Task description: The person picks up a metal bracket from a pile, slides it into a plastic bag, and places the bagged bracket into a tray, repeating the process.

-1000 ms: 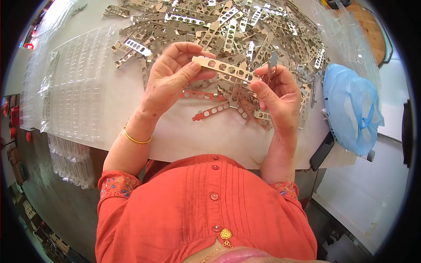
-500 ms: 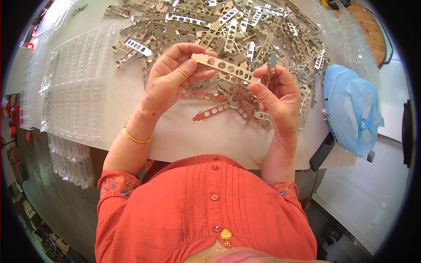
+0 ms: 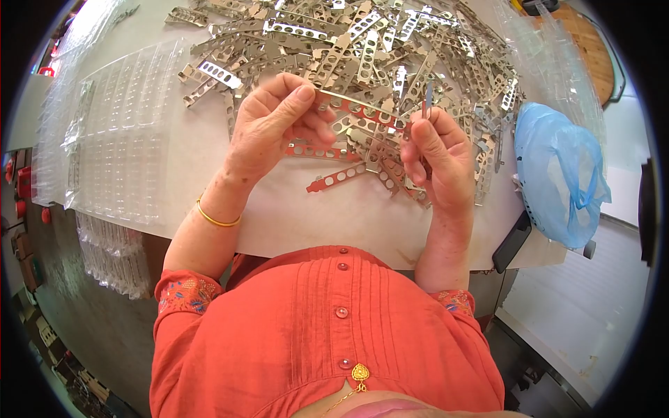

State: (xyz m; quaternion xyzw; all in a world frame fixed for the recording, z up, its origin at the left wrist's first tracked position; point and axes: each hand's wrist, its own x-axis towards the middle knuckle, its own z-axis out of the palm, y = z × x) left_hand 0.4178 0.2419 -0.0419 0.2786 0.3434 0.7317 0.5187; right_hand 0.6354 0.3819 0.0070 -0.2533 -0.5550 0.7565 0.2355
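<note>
A perforated metal bracket (image 3: pixel 362 111) is held up between my two hands, tilted so that its face reflects red. My left hand (image 3: pixel 275 125) pinches its left end between thumb and fingers. At its right end, my right hand (image 3: pixel 442 150) is closed, also holding a small thin blade-like tool (image 3: pixel 428 95) that points upward. Behind and below the bracket lies a large heap of similar metal brackets (image 3: pixel 366 56). Two loose brackets, one of them reflecting red (image 3: pixel 336 178), lie at the heap's near edge.
Clear plastic trays (image 3: pixel 125 132) lie on the left of the white table (image 3: pixel 313 230). A blue plastic bag (image 3: pixel 557 174) is on the right, with a black phone (image 3: pixel 512 242) near the front edge. More clear plastic (image 3: pixel 557 63) lies at the back right.
The held bracket has rotated about its length, so its face now looks red instead of pale. My left fingers have shifted on its end, and the tool has turned more upright.
</note>
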